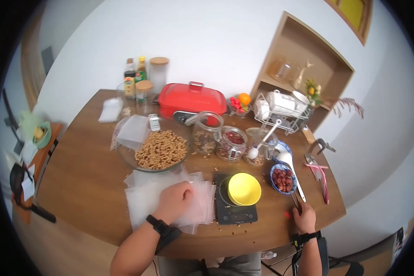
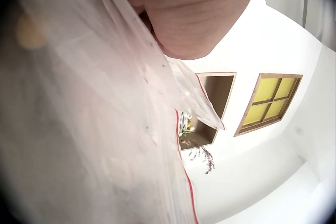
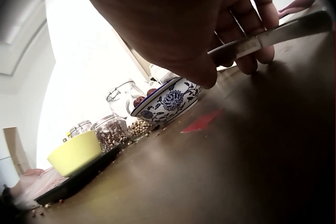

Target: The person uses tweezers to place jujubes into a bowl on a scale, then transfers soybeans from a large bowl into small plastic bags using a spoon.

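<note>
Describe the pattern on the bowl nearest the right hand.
Bowl: blue flowers on white, clearest in the right wrist view.

Brown table (image 1: 87, 175), scale (image 1: 222, 215), bags (image 1: 140, 202), perhaps red scrap (image 3: 202, 121)

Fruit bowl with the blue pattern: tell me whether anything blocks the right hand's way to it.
Only the metal tool that the right hand holds shows between that hand and the fruit bowl. The white ladle lies along the bowl's right side, beside the direct path, not across it.
</note>
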`<action>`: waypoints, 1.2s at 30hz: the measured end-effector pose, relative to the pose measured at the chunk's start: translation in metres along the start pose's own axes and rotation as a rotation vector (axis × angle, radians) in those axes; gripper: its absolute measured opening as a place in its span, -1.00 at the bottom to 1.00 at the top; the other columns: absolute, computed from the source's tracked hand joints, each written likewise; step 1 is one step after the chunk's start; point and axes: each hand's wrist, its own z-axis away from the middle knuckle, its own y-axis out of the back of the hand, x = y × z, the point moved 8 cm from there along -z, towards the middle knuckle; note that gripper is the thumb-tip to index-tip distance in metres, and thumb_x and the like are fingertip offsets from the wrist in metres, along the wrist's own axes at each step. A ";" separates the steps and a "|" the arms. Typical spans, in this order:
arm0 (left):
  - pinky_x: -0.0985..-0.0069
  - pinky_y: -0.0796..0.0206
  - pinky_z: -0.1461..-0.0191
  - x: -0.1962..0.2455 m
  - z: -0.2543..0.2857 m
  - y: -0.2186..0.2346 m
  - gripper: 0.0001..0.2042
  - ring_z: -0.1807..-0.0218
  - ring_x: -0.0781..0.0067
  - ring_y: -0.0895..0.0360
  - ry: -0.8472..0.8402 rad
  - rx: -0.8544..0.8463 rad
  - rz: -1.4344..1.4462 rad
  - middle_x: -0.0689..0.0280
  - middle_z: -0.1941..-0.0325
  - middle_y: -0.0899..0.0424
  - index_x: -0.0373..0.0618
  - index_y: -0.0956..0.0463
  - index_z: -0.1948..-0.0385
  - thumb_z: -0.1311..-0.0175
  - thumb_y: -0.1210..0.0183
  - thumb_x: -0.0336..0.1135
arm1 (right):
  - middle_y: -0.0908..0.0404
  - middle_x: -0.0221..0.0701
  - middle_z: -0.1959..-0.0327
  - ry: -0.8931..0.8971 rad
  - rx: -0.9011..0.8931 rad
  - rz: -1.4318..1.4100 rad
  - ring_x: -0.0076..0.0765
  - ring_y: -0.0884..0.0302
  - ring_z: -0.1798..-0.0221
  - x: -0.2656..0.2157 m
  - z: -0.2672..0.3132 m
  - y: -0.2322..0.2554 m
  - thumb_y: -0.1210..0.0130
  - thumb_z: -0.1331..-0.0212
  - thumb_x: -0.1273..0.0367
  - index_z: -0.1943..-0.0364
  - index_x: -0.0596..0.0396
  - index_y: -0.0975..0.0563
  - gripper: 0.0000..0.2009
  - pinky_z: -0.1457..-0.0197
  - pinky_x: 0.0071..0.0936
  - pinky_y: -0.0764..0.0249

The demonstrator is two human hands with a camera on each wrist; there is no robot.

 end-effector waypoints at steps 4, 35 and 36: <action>0.17 -0.54 0.15 0.002 0.000 0.000 -0.92 0.23 0.00 -0.74 -0.052 0.021 0.001 0.17 0.30 -0.78 -0.02 -0.67 0.28 -0.34 -0.18 -0.36 | -0.69 -0.13 0.14 -0.018 -0.005 -0.002 0.19 -0.66 0.05 0.003 0.000 0.000 -0.36 -0.21 0.32 -0.14 0.16 -0.62 -0.58 -0.04 0.09 -0.54; 0.21 -0.57 0.19 0.006 0.000 -0.006 -0.90 0.31 0.04 -0.76 0.037 0.049 -0.154 0.13 0.35 -0.77 -0.04 -0.67 0.27 -0.36 -0.16 -0.38 | -0.22 -0.48 0.60 0.014 0.178 -1.173 -0.62 -0.13 0.46 -0.156 -0.036 -0.021 -0.21 -0.51 0.46 0.52 0.16 -0.32 -0.61 0.41 -0.43 -0.15; 0.20 -0.57 0.20 0.007 0.001 -0.007 -0.91 0.30 0.03 -0.76 0.016 0.066 -0.178 0.12 0.35 -0.77 -0.04 -0.67 0.26 -0.36 -0.16 -0.39 | -0.24 -0.43 0.61 0.022 0.180 -1.154 -0.57 -0.16 0.50 -0.159 -0.035 -0.017 -0.22 -0.49 0.47 0.52 0.17 -0.34 -0.62 0.42 -0.41 -0.18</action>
